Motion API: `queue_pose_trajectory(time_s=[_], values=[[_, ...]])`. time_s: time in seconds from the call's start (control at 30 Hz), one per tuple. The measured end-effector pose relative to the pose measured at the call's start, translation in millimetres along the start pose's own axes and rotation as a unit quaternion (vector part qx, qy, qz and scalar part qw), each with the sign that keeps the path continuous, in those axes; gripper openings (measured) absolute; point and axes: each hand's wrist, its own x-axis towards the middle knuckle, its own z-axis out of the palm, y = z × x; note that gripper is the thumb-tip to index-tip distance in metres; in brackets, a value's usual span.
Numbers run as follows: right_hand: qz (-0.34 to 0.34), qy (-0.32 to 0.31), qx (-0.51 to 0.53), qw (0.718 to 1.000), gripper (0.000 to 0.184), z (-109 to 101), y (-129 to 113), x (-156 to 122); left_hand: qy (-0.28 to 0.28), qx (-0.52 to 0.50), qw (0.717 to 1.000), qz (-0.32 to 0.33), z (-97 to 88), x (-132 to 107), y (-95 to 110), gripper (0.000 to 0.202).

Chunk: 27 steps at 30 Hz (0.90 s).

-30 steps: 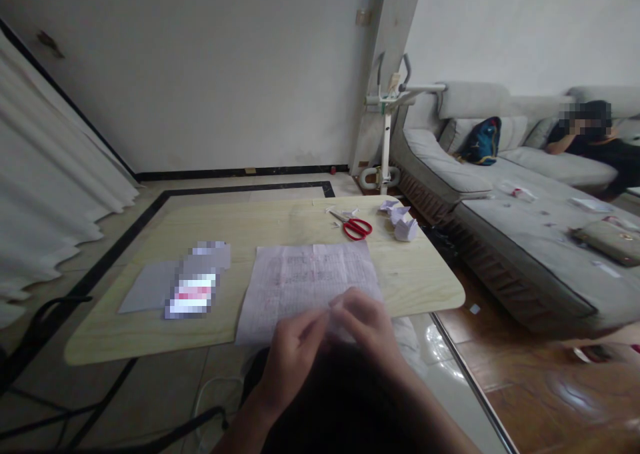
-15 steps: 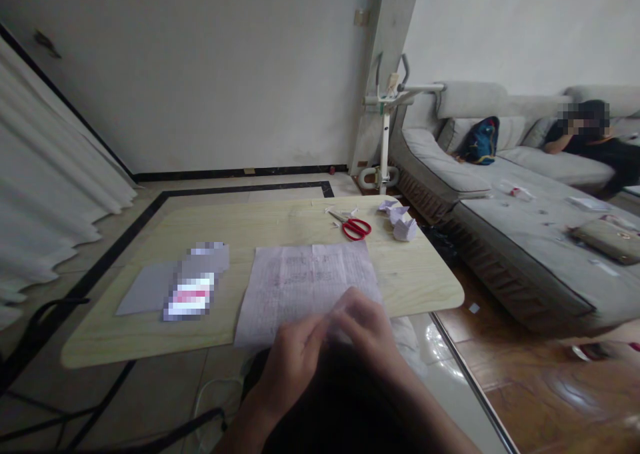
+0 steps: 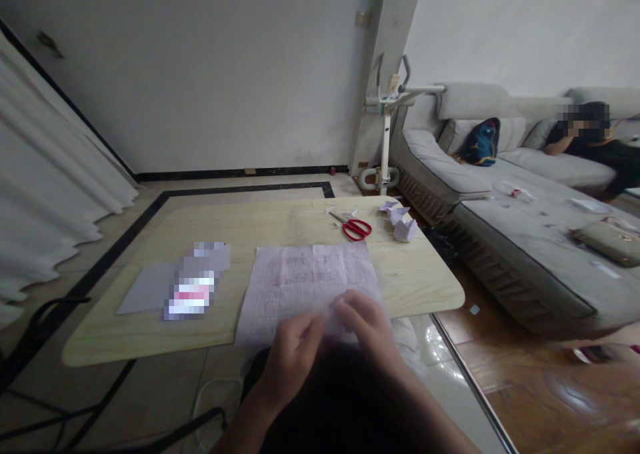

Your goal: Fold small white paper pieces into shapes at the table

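Note:
A large creased sheet of printed paper (image 3: 305,274) lies flat at the near edge of the wooden table (image 3: 240,224). Over its lower edge, my left hand (image 3: 295,344) is closed, thumb against curled fingers. My right hand (image 3: 367,321) is bent in from the other side, also closed, its fingertips slightly blurred. A narrow gap parts the two hands, and whatever their fingertips hold is too small or blurred to name. Beyond the sheet rest red-handled scissors (image 3: 356,229), tips pointing left. Folded paper pieces (image 3: 404,229) stand near the table's far right corner.
White paper (image 3: 143,291) lies at the table's left beside a blurred-out bright item (image 3: 190,297). Small paper scraps surround the scissors. Right of the table stands a grey sofa (image 3: 525,241) with a backpack (image 3: 483,142) and a seated person (image 3: 595,147). A white exercise stand (image 3: 385,134) is behind.
My hands were together at the fingertips and have now moved slightly apart. The sheet, scissors and folded paper pieces have stayed in place.

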Motion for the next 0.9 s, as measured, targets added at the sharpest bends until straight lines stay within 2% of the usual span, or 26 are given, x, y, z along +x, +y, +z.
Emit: queue_pose_trajectory(time_s=[0.2,0.4,0.67,0.9], values=[[-0.013,0.012,-0.001,1.0,0.028,-2.1,2.7,-0.8,-0.037,-0.024,0.999,-0.008,1.5,-0.8,-1.5,0.037],[-0.026,-0.019,-0.004,0.999,0.027,-0.7,-1.0,-5.2,-0.022,0.031,0.999,0.036,-1.4,-0.3,-3.2,0.033],[-0.022,-0.015,-0.005,1.0,0.025,1.2,6.8,-1.2,-0.021,0.115,0.99,0.078,-2.2,-0.5,-1.2,0.029],[-0.037,-0.04,-0.053,0.997,0.02,-3.7,4.2,-1.8,-0.031,0.136,0.988,0.066,-2.7,-0.2,-1.5,0.03]])
